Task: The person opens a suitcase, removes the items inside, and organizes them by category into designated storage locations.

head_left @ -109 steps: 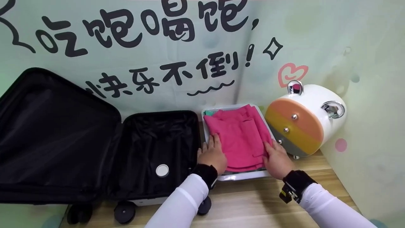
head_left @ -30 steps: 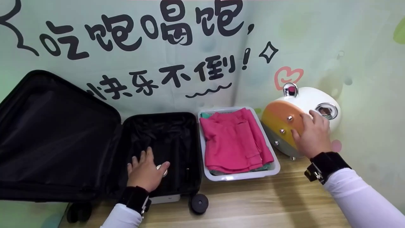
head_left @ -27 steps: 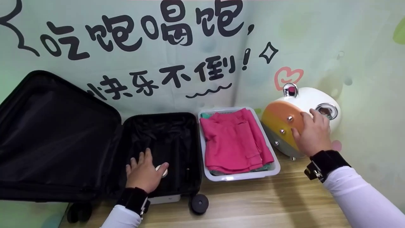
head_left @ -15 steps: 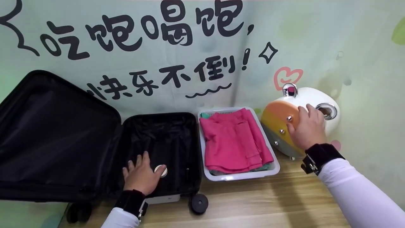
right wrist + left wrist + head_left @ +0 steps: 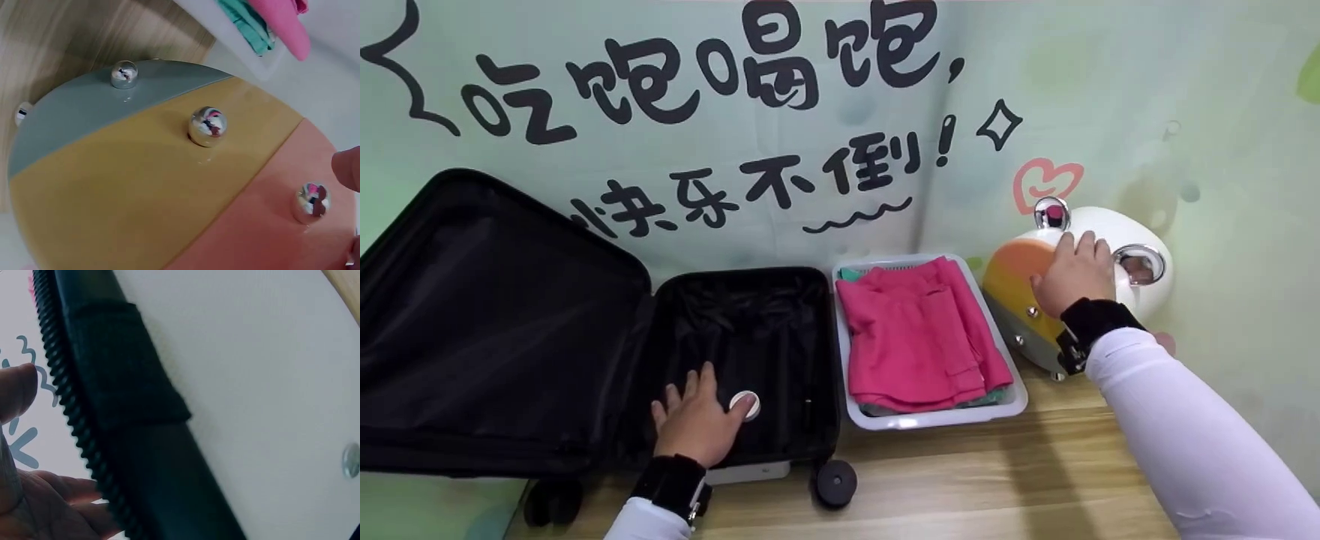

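Observation:
My left hand lies flat with spread fingers on the black lining of the open suitcase, its thumb touching a small white disc. The left wrist view shows the thumb beside the suitcase's black zipper edge. My right hand rests on the top front of a round white case with an orange, yellow and grey face studded with chrome knobs. One fingertip shows at the orange band.
A white basket of folded pink clothes stands between suitcase and round case; its corner shows in the right wrist view. The suitcase lid leans back against the printed wall. Bare wooden tabletop runs along the front.
Both hands left the pink clothes. The left went to the disc in the suitcase and has stayed there; the right has slid up the round case's face toward its top.

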Demonstrator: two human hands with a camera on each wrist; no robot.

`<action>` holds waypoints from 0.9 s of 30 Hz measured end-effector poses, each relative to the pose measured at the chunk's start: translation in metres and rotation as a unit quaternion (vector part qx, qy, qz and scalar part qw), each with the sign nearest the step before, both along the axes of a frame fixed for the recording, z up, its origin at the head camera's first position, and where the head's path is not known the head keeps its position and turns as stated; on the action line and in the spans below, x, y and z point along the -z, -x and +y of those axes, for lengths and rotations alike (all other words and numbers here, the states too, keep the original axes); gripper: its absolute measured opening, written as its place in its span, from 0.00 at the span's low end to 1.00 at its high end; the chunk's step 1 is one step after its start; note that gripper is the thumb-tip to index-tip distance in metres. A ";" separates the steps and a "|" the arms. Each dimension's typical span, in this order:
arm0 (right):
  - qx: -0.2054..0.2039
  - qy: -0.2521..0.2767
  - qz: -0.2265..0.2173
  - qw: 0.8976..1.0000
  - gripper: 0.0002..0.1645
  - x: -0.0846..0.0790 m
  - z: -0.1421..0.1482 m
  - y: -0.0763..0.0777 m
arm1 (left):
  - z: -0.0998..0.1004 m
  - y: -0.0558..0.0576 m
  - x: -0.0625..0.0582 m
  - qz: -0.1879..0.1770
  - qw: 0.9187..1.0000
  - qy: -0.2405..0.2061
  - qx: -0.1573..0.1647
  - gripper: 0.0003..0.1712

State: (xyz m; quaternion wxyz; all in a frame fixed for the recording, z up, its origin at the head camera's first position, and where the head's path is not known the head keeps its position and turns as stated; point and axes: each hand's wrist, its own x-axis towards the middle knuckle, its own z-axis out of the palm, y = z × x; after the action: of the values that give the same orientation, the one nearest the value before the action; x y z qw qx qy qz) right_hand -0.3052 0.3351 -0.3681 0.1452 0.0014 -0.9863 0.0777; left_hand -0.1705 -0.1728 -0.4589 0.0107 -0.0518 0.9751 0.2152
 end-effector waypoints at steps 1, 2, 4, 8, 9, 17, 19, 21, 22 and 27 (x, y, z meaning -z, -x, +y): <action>0.003 0.001 0.001 1.000 0.48 0.001 0.001 0.000 | 0.000 0.000 0.000 0.000 1.000 -0.001 0.000 0.55; 0.004 0.002 0.003 1.000 0.47 0.003 0.002 0.001 | 0.000 0.000 0.000 0.000 1.000 -0.002 0.001 0.55; 0.004 0.006 0.013 1.000 0.45 0.006 0.005 0.002 | 0.001 0.001 0.000 0.001 1.000 -0.004 0.002 0.56; -0.004 0.008 0.028 1.000 0.42 0.010 0.009 0.001 | 0.001 0.001 0.000 0.001 1.000 -0.007 0.003 0.56; -0.005 0.007 0.030 0.999 0.41 0.011 0.009 0.000 | 0.001 0.001 0.000 0.002 1.000 -0.007 0.004 0.56; -0.028 -0.005 0.041 0.999 0.40 0.015 0.015 -0.006 | 0.002 0.001 0.001 0.001 1.000 -0.008 0.004 0.56; -0.038 -0.013 0.042 0.998 0.40 0.016 0.017 -0.008 | 0.002 0.000 0.001 0.000 1.000 -0.009 0.005 0.56; -0.046 -0.017 0.048 0.998 0.40 0.017 0.019 -0.010 | 0.002 0.001 0.001 -0.002 1.000 -0.009 0.005 0.56; -0.052 -0.019 0.055 0.997 0.40 0.018 0.021 -0.011 | 0.002 0.000 0.001 -0.002 1.000 -0.009 0.005 0.56; -0.079 -0.021 0.086 0.993 0.39 0.021 0.028 -0.013 | 0.001 -0.001 0.004 -0.002 1.000 -0.007 0.003 0.56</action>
State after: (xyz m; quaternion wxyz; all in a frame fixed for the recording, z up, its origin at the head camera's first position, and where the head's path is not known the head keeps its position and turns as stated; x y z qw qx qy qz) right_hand -0.2926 0.3626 -0.3889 0.2231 0.0888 -0.9684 0.0675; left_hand -0.1698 -0.1719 -0.4628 0.0139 -0.0495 0.9736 0.2223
